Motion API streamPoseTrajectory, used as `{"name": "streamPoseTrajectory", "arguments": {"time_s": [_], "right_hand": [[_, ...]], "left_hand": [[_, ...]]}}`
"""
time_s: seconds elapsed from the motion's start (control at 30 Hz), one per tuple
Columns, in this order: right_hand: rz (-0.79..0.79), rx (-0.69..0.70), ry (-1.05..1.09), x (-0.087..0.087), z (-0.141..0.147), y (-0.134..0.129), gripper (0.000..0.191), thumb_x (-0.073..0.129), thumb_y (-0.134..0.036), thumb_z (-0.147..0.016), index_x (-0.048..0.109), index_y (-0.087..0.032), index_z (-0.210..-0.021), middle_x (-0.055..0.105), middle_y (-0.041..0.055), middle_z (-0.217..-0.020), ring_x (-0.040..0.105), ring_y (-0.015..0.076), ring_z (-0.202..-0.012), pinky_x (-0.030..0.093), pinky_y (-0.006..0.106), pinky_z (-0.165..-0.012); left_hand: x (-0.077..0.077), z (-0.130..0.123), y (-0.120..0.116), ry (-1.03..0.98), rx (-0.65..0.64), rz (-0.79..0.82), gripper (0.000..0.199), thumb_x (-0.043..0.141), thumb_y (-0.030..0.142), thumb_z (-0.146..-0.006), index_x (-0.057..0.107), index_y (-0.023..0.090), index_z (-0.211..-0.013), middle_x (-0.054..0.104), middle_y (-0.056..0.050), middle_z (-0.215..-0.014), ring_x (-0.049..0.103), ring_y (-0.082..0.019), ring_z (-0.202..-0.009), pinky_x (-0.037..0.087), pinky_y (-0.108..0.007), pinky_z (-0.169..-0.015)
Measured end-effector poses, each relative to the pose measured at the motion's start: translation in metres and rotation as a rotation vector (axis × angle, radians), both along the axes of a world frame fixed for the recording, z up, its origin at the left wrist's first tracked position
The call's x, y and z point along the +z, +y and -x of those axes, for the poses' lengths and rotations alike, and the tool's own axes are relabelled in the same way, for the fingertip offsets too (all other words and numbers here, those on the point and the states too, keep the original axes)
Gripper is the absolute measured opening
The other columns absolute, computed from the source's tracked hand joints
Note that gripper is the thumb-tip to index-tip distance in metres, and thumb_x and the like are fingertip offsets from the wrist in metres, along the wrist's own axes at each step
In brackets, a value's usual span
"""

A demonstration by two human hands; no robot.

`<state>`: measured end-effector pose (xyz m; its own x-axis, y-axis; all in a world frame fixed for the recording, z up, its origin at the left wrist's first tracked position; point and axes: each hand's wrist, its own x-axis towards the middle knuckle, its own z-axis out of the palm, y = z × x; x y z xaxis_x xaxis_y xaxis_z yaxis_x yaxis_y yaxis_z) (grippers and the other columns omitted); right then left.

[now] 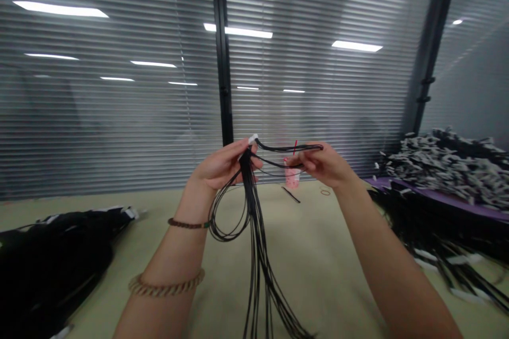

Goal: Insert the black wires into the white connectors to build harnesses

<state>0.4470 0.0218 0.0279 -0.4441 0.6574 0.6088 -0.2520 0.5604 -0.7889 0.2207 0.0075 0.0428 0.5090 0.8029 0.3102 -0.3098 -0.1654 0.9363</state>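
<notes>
My left hand [225, 163] is closed on a bundle of thin black cables [254, 212] near its top, by a white connector [253, 139]. From there the cables hang down toward the front of the table, and one loop curves beside my left wrist. My right hand [324, 163] pinches a few strands of the same bundle, drawn out sideways to the right between both hands. The far tips of those strands are hidden in my right fingers.
Black cables [55, 265] lie heaped at the left. At the right, a big pile of white-ended cables [453, 169] rests on a purple sheet [441, 196]. A pink cup [292, 176] with a red straw, a black stick [291, 195] and rubber bands [325, 192] sit beyond my hands, before window blinds.
</notes>
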Motion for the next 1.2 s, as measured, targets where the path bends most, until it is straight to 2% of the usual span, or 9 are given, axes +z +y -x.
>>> {"name": "streamPoseTrajectory", "arguments": {"time_s": [0.07, 0.17, 0.33, 0.5, 0.6, 0.73, 0.8, 0.93, 1.2], "right_hand": [[-0.041, -0.025, 0.073, 0.003, -0.009, -0.002, 0.03, 0.06, -0.037, -0.063, 0.037, -0.02, -0.053, 0.026, -0.0067, -0.043, 0.056, 0.0152, -0.063, 0.043, 0.037, -0.08], [-0.085, -0.075, 0.173, 0.008, -0.015, -0.004, 0.034, 0.057, -0.036, -0.064, 0.028, -0.021, -0.054, 0.018, -0.0081, -0.047, 0.038, 0.0082, -0.043, 0.044, 0.037, -0.075], [-0.114, -0.258, 0.176, 0.007, -0.011, 0.003, 0.038, 0.047, -0.041, -0.07, 0.02, -0.02, -0.054, 0.016, -0.0075, -0.049, 0.023, 0.0064, -0.039, 0.044, 0.031, -0.062], [-0.159, -0.411, -0.074, 0.0, -0.004, 0.014, 0.038, 0.053, -0.05, -0.069, 0.039, -0.018, -0.056, 0.031, -0.0064, -0.047, 0.033, 0.0066, -0.042, 0.037, 0.023, -0.049], [-0.175, -0.485, -0.199, 0.001, 0.004, 0.013, 0.043, 0.041, -0.055, -0.077, 0.05, -0.015, -0.064, 0.047, -0.0007, -0.052, 0.045, 0.0093, -0.048, 0.037, 0.022, -0.049], [-0.45, -0.767, -0.122, 0.008, 0.018, -0.005, 0.037, 0.037, -0.045, -0.082, 0.056, -0.015, -0.075, 0.058, 0.0047, -0.072, 0.053, 0.0124, -0.066, 0.039, 0.023, -0.06], [-0.582, -0.875, -0.113, 0.009, 0.024, -0.017, 0.03, 0.043, -0.04, -0.08, 0.057, -0.015, -0.073, 0.057, 0.0032, -0.068, 0.051, 0.0111, -0.062, 0.037, 0.022, -0.057], [-0.612, -0.791, -0.28, 0.005, 0.035, -0.028, 0.024, 0.052, -0.037, -0.074, 0.06, -0.015, -0.068, 0.054, -0.0008, -0.053, 0.044, 0.0074, -0.046, 0.03, 0.02, -0.046], [-0.742, -0.858, -0.472, -0.006, 0.048, -0.011, 0.019, 0.052, -0.025, -0.074, 0.066, -0.016, -0.068, 0.061, 0.0003, -0.058, 0.051, 0.0086, -0.051, 0.031, 0.019, -0.05]], "left_hand": [[0.0, -0.001, 0.0, 0.051, 0.011, -0.019, 0.016, 0.044, 0.027, -0.081, 0.055, 0.015, -0.078, 0.064, -0.008, -0.067, 0.059, -0.016, -0.052, 0.05, -0.03, -0.052], [-0.001, -0.005, 0.003, 0.084, -0.007, -0.047, 0.012, 0.049, 0.025, -0.078, 0.056, 0.015, -0.08, 0.064, -0.01, -0.076, 0.062, -0.018, -0.061, 0.048, -0.027, -0.051], [-0.003, -0.009, 0.006, 0.121, 0.007, -0.049, 0.014, 0.054, 0.027, -0.075, 0.056, 0.015, -0.082, 0.065, -0.011, -0.074, 0.063, -0.02, -0.066, 0.048, -0.025, -0.051], [-0.002, -0.004, 0.014, 0.038, 0.07, 0.013, 0.016, 0.051, 0.03, -0.077, 0.055, 0.016, -0.083, 0.067, -0.008, -0.071, 0.062, -0.016, -0.058, 0.048, -0.026, -0.051], [-0.001, -0.002, 0.02, 0.033, 0.134, 0.071, 0.016, 0.053, 0.031, -0.076, 0.055, 0.018, -0.085, 0.068, -0.007, -0.075, 0.061, -0.015, -0.059, 0.048, -0.026, -0.051], [-0.002, -0.004, 0.023, 0.053, 0.194, 0.051, 0.016, 0.053, 0.03, -0.075, 0.055, 0.018, -0.084, 0.067, -0.009, -0.078, 0.062, -0.016, -0.064, 0.046, -0.023, -0.05], [-0.002, -0.005, 0.022, 0.062, 0.199, 0.019, 0.016, 0.054, 0.031, -0.075, 0.056, 0.017, -0.082, 0.066, -0.009, -0.078, 0.061, -0.016, -0.066, 0.044, -0.023, -0.049], [-0.005, -0.009, 0.022, 0.088, 0.198, -0.03, 0.019, 0.058, 0.034, -0.071, 0.057, 0.018, -0.081, 0.063, -0.004, -0.071, 0.057, -0.012, -0.057, 0.042, -0.022, -0.048], [-0.008, -0.019, 0.021, 0.171, 0.275, -0.096, 0.02, 0.058, 0.036, -0.07, 0.057, 0.019, -0.08, 0.056, 0.0, -0.073, 0.051, -0.007, -0.054, 0.04, -0.019, -0.048]]}}
